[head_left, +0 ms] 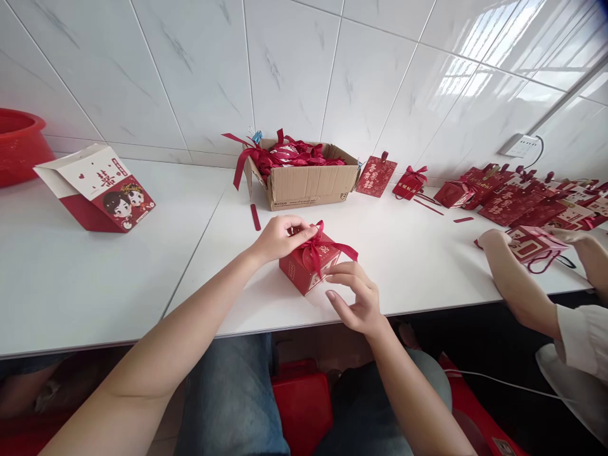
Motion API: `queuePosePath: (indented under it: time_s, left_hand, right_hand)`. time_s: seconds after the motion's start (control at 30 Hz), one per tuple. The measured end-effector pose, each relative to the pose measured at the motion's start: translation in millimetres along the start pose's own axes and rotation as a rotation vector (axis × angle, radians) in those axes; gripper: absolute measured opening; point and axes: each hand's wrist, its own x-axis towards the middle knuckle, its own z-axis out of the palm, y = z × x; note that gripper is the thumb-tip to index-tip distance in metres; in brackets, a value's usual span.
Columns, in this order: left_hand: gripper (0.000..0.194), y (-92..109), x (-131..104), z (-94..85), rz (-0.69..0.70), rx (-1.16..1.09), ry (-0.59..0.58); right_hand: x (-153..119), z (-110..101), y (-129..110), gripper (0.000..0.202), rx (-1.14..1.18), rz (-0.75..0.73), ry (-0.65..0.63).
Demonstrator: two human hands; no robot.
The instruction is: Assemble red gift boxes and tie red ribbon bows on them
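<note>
A small red gift box (300, 261) with gold lettering sits on the white table in front of me, a corner turned towards me. A red ribbon (315, 246) is tied in a bow on its top, with one tail reaching right and another hanging down the front. My left hand (284, 238) is at the top of the box, thumb and fingers closed on the ribbon by the bow. Just right of the box's front side, my right hand (357, 296) has its thumb and fingers apart, holding nothing; its fingertips are close to the box.
Behind the box stands an open cardboard carton (313, 185) full of red ribbons. A larger red-and-white box (102, 190) and a red basin (21, 147) are at the left. Several finished-looking red boxes (513, 199) crowd the right, where another person's hands (496, 244) hold a box.
</note>
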Motion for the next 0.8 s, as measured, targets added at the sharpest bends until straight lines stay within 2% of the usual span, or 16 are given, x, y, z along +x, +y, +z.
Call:
queuePosePath:
  time_s: [0.1,0.17,0.3,0.37,0.43,0.5,0.6,0.63,0.67,0.73,0.77,0.8]
  left_hand:
    - [0.040,-0.5,-2.6,-14.3,-0.034,-0.115,-0.011]
    - [0.036,-0.6,-4.4,-24.4,-0.008,-0.091,-0.055]
    - [0.016,1.4,-7.2,-36.4,0.084,0.103,-0.215]
    - [0.014,1.6,-7.9,-36.5,0.106,0.182,-0.242]
    - [0.012,0.2,-7.9,-33.9,0.103,0.216,-0.226]
    - [0.010,-2.8,-7.4,-30.6,0.092,0.212,-0.186]
    - [0.011,-8.4,-6.0,-27.0,0.077,0.192,-0.118]
    - [0.012,-10.1,-5.5,-26.3,0.075,0.183,-0.104]
    - [0.013,-11.6,-5.0,-25.8,0.076,0.172,-0.095]
    - [0.014,-13.7,-4.3,-25.2,0.082,0.151,-0.081]
    - [0.015,-14.4,-4.0,-24.9,0.085,0.144,-0.069]
    - [0.015,-14.8,-3.7,-24.5,0.087,0.142,-0.055]
  right_hand:
    - [7.7,-10.6,3.9,0.028,-0.095,0.044,0.148]
    - [16.5,-19.1,10.9,0.026,-0.164,0.148,0.162]
    - [28.8,-32.1,25.1,0.034,-0.197,0.367,-0.153]
    - [27.6,-35.6,26.6,0.022,-0.208,0.419,-0.237]
    - [23.0,-38.5,22.9,0.011,-0.213,0.422,-0.233]
    - [18.7,-42.4,15.4,0.012,-0.186,0.388,-0.262]
    - [20.1,-50.0,5.3,0.009,-0.070,0.318,-0.431]
    - [23.6,-52.1,4.3,0.009,-0.032,0.298,-0.449]
    - [28.6,-53.4,5.2,0.010,-0.013,0.282,-0.416]
    - [41.8,-53.2,12.3,0.010,-0.041,0.250,-0.251]
    - [49.3,-51.4,17.9,0.013,-0.082,0.231,-0.175]
    - [56.9,-48.7,24.3,0.023,-0.115,0.206,-0.160]
